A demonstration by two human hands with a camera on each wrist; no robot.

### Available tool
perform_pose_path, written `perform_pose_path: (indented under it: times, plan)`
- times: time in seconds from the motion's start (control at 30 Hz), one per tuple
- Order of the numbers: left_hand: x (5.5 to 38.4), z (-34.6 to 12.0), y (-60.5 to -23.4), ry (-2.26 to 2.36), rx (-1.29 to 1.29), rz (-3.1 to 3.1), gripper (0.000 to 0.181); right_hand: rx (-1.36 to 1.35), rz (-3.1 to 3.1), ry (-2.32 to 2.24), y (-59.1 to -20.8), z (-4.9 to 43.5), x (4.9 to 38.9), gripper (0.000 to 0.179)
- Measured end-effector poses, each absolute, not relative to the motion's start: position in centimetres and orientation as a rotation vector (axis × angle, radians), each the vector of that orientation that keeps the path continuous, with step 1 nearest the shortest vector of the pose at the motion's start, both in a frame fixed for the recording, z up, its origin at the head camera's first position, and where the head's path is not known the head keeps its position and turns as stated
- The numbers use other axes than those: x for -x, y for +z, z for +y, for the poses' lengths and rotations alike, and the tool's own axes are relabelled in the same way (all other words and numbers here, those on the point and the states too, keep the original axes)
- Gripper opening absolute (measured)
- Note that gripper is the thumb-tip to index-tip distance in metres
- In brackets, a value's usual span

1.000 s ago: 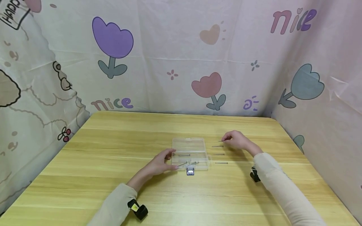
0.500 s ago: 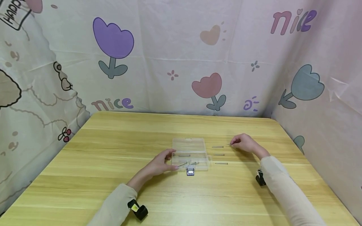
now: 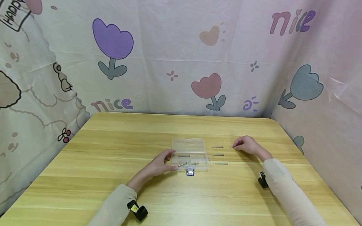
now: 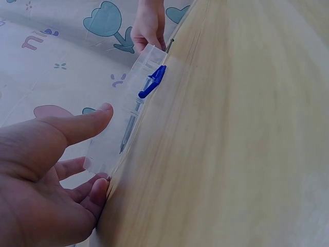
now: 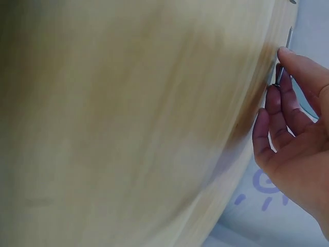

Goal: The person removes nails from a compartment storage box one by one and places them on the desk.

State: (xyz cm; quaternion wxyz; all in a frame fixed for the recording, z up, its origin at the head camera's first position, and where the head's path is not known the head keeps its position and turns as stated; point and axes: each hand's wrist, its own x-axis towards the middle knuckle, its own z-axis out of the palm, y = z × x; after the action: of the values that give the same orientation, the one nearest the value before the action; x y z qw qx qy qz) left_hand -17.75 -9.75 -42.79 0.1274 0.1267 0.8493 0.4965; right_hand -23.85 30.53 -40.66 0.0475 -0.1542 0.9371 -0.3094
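In the head view, the left hand (image 3: 156,164) keeps a spread grip at the left end of the open clear box (image 3: 198,156) on the counter (image 3: 135,135); rightward, near three loose nails (image 3: 218,154), the right hand (image 3: 249,146) pinches a held nail (image 3: 231,147). The left wrist view shows the box's blue latch (image 4: 153,81). In the right wrist view, thumb and fingers clasp the held nail's head end.

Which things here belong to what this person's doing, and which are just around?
In the job, seemingly:
left hand, at the clear box
right hand, pinching a nail
nails in the box
three nails on the table

Just around:
patterned curtain
black wrist cameras
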Motion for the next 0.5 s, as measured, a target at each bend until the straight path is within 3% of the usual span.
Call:
perform_pose_path:
  times: [0.5]
  plan:
    - [17.7,-9.73,-42.78,1.453,-0.37,2.472,0.07,0.459,2.845,-0.949,-40.62,30.41,23.62,0.004]
